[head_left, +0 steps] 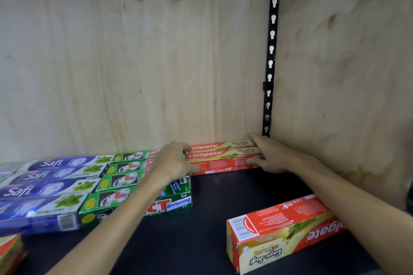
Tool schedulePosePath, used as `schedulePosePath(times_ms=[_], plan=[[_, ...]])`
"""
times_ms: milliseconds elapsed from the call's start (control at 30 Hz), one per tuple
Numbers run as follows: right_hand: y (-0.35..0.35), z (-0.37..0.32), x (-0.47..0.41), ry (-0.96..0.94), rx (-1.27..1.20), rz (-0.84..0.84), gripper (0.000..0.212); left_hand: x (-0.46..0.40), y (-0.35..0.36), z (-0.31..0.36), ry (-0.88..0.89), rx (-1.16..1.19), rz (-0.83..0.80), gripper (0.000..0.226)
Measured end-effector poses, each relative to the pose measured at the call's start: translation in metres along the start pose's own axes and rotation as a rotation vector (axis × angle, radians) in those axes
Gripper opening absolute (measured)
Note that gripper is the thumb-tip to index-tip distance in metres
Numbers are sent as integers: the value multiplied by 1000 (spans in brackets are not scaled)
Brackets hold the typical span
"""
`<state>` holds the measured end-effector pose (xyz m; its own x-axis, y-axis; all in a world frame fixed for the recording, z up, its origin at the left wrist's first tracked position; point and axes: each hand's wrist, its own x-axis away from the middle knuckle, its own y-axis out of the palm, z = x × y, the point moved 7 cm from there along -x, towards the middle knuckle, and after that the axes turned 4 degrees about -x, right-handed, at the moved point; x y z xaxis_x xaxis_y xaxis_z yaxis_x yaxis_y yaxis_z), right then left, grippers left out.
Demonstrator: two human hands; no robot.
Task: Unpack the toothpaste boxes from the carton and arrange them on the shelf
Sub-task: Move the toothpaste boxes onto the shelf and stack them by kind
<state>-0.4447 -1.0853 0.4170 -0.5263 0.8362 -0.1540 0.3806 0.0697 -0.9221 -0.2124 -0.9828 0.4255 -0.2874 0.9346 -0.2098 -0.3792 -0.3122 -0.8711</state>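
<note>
Fingers (186,147) of left hand (173,161) curled over left end of Colgate boxes (221,156), thumb low on front face; right hand (266,156) clamps right end likewise; pair sits far on shelf (212,190), against plywood back wall (134,62). Probably light, stiff card, slick print; best squeezed end to end, gently, or panels dent. Spare Colgate box (283,232) near right, untouched. Carton not in view; box count behind pair unclear; near-left stack cut off.
</note>
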Motion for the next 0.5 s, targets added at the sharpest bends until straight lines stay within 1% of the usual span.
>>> schedulePosePath(times_ms=[67,167,300,400,500], plan=[[1,1,1,2,-12,-10,71,1,1,1,0,5,-15,72],[2,4,0,15,-15,-18,69,2,1,2,10,6,-43,71],[-2,-1,7,37,-4,-1,53,9,-9,5,54,64,-59,70],[-12,-14,18,30,15,59,52,26,-17,17,174,53,36,59],[-25,-31,42,-37,8,145,64,58,-22,39,347,127,116,40]])
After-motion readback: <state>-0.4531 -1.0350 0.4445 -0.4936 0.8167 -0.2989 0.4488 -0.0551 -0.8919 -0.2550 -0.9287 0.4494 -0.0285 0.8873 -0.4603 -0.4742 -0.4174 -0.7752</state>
